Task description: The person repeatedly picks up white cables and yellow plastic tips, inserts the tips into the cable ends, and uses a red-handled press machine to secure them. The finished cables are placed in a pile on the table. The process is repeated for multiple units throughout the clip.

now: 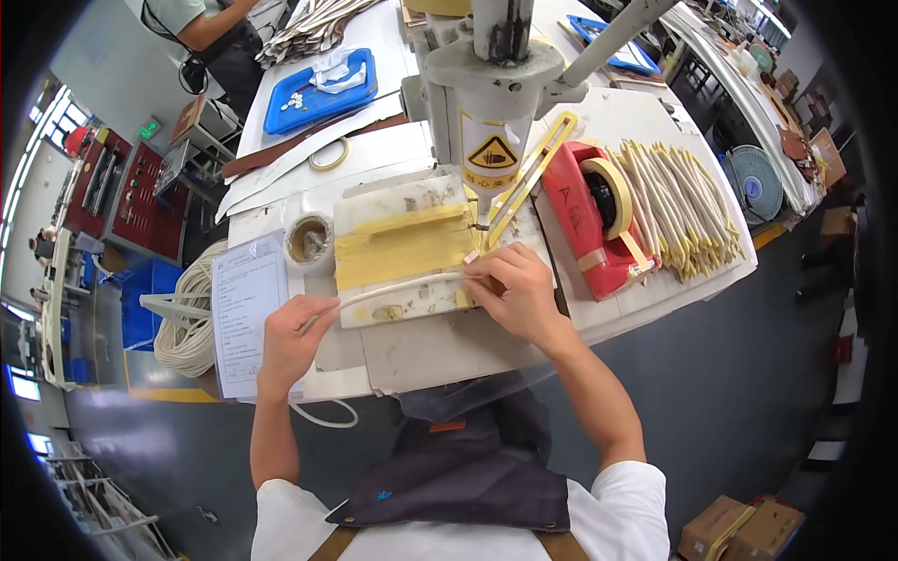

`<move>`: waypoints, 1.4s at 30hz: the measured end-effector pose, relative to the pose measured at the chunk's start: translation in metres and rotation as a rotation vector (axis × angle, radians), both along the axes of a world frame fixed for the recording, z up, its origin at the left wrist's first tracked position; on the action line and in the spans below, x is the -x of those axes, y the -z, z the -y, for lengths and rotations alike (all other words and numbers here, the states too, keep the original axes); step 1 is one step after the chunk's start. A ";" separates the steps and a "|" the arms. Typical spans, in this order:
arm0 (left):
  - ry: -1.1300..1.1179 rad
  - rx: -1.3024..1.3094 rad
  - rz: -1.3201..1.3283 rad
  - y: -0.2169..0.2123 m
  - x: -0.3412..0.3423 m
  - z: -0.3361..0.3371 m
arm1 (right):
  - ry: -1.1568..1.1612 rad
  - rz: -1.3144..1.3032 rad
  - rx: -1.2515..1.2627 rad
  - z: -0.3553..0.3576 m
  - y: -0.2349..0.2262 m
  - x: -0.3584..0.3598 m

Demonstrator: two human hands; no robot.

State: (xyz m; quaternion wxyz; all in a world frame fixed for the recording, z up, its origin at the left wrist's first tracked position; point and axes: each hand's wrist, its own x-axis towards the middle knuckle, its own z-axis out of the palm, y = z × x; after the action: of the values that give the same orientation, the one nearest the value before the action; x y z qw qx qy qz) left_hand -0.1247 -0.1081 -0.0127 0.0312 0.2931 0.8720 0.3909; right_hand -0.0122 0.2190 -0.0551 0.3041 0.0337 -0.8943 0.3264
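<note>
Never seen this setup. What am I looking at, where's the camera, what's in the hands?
One picture, from a fisheye camera on the worker's head looking down, so straight edges bend. The forearms entering from below are the worker's own. The left hand and right hand each pinch one end of a pale cord, stretched across a plate covered with yellow tape. Above it stands a grey bench press, its tip just beyond the right hand's fingers. To the right sit a red tape dispenser and a pile of cut cord pieces; to the left a printed sheet and a coil of cord. Another person works at the far end.
</note>
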 end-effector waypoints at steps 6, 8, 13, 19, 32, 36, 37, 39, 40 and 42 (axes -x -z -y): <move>0.064 -0.013 0.090 0.010 0.018 0.009 | 0.020 0.012 0.022 0.002 -0.002 -0.004; 0.080 0.009 0.128 0.009 0.023 0.012 | 0.026 0.007 0.042 0.002 -0.001 -0.003; 0.115 0.074 0.170 0.007 0.034 0.014 | 0.045 0.009 0.069 0.003 -0.001 -0.003; 0.148 0.024 0.116 0.017 0.041 0.010 | 0.051 -0.006 0.077 0.003 0.000 -0.004; 0.281 0.112 -0.333 0.017 0.039 0.003 | 0.059 0.005 0.089 0.002 0.000 -0.004; 0.268 0.142 -0.396 0.025 0.038 0.005 | 0.039 0.009 0.103 0.001 -0.001 -0.004; 0.264 0.176 -0.402 0.021 0.036 0.003 | 0.039 0.005 0.105 0.001 0.000 -0.004; 0.255 0.218 -0.404 0.018 0.034 0.004 | 0.033 0.006 0.113 0.001 0.001 -0.004; 0.251 0.227 -0.399 0.018 0.033 0.006 | 0.025 0.011 0.118 0.001 0.000 -0.004; 0.250 0.228 -0.406 0.019 0.032 0.006 | 0.020 0.009 0.115 0.002 0.001 -0.004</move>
State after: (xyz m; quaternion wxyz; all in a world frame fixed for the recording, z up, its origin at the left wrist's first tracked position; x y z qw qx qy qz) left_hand -0.1563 -0.1144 -0.0317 -0.0636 0.4658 0.8557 0.2162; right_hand -0.0087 0.2171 -0.0565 0.3050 0.0057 -0.8757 0.3744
